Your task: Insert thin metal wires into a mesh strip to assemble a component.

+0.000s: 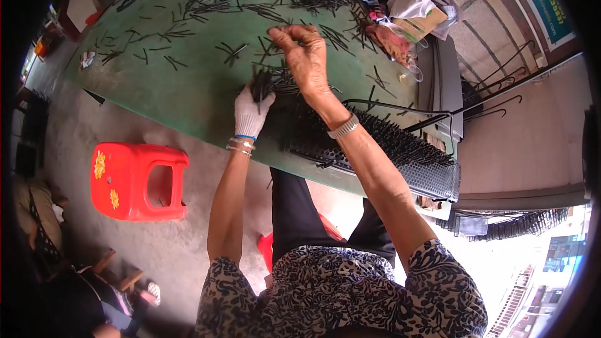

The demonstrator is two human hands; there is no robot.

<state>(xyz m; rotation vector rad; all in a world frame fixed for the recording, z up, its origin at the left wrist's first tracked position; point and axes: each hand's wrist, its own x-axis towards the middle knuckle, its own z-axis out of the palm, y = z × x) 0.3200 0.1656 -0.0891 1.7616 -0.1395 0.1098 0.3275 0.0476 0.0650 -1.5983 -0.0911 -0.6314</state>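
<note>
My left hand (251, 114), in a white knitted glove with a blue cuff edge, is closed round a bundle of thin black rods (261, 80) at the table's near edge. My right hand (305, 56) is bare and raised just above and to the right of that bundle. Its thumb and fingertips are pinched together; whatever they hold, if anything, is too small to make out. More loose black rods (285, 81) lie between the hands. To the right, a perforated metal rack (429, 178) carries dense rows of upright black rods (400, 144), partly behind my right forearm.
Scattered black rods (213, 6) cover much of the green table (181, 87). Bags and a cardboard box (419, 24) sit at the far right. On the floor to the left is a red plastic stool (134, 181). Another person (94, 297) is at lower left.
</note>
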